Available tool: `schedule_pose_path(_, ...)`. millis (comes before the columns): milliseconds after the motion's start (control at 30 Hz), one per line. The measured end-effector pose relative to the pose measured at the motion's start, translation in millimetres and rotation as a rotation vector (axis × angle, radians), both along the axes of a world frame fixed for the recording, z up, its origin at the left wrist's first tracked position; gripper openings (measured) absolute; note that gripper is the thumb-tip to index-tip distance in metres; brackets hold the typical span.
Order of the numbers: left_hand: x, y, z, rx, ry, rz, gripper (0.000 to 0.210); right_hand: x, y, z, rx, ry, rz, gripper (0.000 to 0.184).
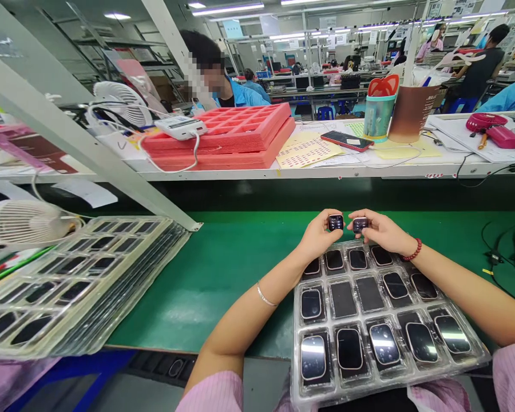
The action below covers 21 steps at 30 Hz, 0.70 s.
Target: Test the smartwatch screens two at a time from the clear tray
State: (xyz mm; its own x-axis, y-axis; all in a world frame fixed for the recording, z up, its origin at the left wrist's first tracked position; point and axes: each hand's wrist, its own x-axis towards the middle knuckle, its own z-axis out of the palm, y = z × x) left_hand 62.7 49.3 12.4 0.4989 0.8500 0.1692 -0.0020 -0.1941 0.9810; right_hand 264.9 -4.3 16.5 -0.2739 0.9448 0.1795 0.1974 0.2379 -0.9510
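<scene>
My left hand (318, 233) holds a smartwatch body (335, 222) upright between thumb and fingers, its dark screen turned toward me with small lit marks on it. In my right hand (380, 230) is a second smartwatch body (360, 224), gripped the same way with the thumb at its lower edge. The two are side by side, a small gap between them. Below my hands a clear plastic tray (321, 319) of watch bodies juts over the bench's front edge. Two pockets in its middle row hold no watch; my wrists partly cover the back row.
At left stands a tall stack of filled clear trays (124, 286), beside a white fan (23, 223). A slanted white post (124, 177) meets the green bench (223, 274). Black cables (495, 257) lie at right. The shelf above bears red foam trays (240, 134) and a phone (347, 141).
</scene>
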Motion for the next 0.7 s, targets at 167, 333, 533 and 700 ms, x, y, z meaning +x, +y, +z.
schedule_pose_path(167,-0.3,-0.1,0.4,-0.088,-0.008,-0.048,0.029,0.6,0.6,0.1,-0.008,-0.036,-0.068,0.027)
schedule_pose_path(333,-0.1,0.7,0.2,-0.077,-0.017,-0.003,0.043,-1.1,-0.8,1.2,0.045,-0.032,-0.005,0.032)
schedule_pose_path(533,0.3,0.4,0.2,-0.055,-0.037,-0.002,0.027,0.8,-0.8,0.8,-0.024,-0.047,0.032,0.038)
schedule_pose_path(700,-1.1,-0.5,1.4,-0.052,-0.038,-0.025,0.046,0.8,-0.4,-1.7,0.026,-0.01,0.034,0.042)
